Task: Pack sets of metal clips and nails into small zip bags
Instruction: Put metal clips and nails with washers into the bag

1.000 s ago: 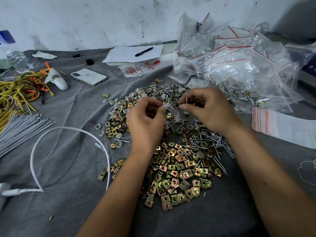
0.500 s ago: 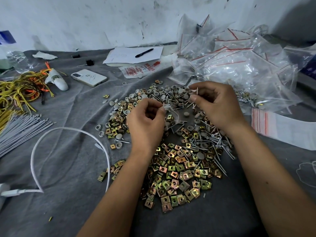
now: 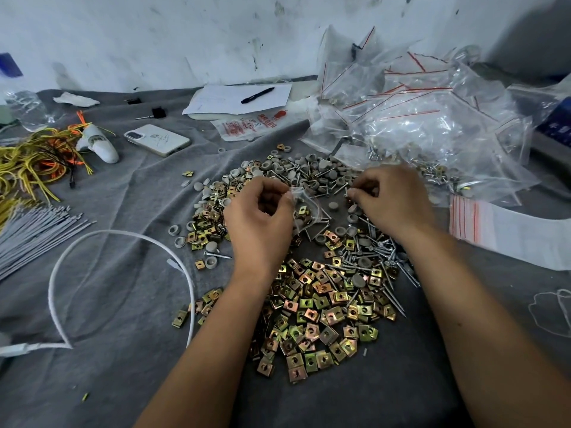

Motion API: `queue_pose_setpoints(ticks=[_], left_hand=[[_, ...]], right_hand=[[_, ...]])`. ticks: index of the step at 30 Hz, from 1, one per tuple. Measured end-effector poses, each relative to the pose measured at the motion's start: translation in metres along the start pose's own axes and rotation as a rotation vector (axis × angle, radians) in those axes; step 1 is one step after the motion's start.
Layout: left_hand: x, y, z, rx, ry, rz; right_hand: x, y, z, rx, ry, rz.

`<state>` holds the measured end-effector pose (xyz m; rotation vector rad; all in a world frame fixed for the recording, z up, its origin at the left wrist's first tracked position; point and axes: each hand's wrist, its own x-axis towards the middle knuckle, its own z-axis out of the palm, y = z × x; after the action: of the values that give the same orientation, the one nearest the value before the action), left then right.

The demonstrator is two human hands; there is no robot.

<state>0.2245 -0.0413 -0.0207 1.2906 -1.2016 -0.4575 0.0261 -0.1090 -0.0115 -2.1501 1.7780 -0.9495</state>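
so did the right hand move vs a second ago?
Yes. The right hand drew away from the small zip bag held by the left hand, shifting right and slightly toward the pile of filled bags, then settling lower over the nails.

no legible text; flat clear plastic packet (image 3: 247, 126) near the white paper sheet carries red print, too small and blurred to read

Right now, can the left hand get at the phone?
Probably not freely: the left hand is pinching a small zip bag. The phone lies uncovered on the cloth, nothing between, but the bag must go first.
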Motion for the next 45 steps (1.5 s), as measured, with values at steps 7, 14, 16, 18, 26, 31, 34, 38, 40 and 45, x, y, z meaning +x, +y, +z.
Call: queue_pose_setpoints(ticks=[7,14,16,18,26,31,34,38,40,45], left_hand=[[-0.001,0.000,0.000,0.003,-0.010,-0.003],[0.000,0.000,0.000,0.003,-0.002,0.002],[0.000,0.000,0.000,-0.005,-0.002,0.003],[0.000,-0.001,0.000,-0.007,0.000,0.002],[0.002,-0.003,0.002,0.010,0.012,0.009],[0.002,-0.002,0.002,0.000,0.006,0.002],[0.001,-0.002,0.001,0.004,0.007,0.008],[0.000,0.000,0.001,0.000,-0.004,0.010],[0.000,0.000,0.001,-0.002,-0.004,0.012],[0.000,-0.001,0.001,-0.004,-0.002,0.007]], right_hand=[[0.002,-0.008,0.007,-0.114,-0.097,0.017],[-0.003,-0.018,0.007,0.657,-0.141,0.009],[-0.003,-0.019,0.007,0.697,-0.185,-0.008],[-0.003,-0.018,0.007,0.674,-0.209,-0.031],[-0.006,-0.021,0.005,0.598,-0.269,-0.058],[-0.007,-0.022,0.007,0.507,-0.313,-0.086],[-0.006,-0.017,0.004,0.472,-0.281,-0.056],[-0.004,-0.014,-0.001,0.473,-0.257,-0.024],[-0.006,-0.016,0.001,0.418,-0.279,-0.048],[-0.008,-0.018,0.004,0.320,-0.298,-0.095]])
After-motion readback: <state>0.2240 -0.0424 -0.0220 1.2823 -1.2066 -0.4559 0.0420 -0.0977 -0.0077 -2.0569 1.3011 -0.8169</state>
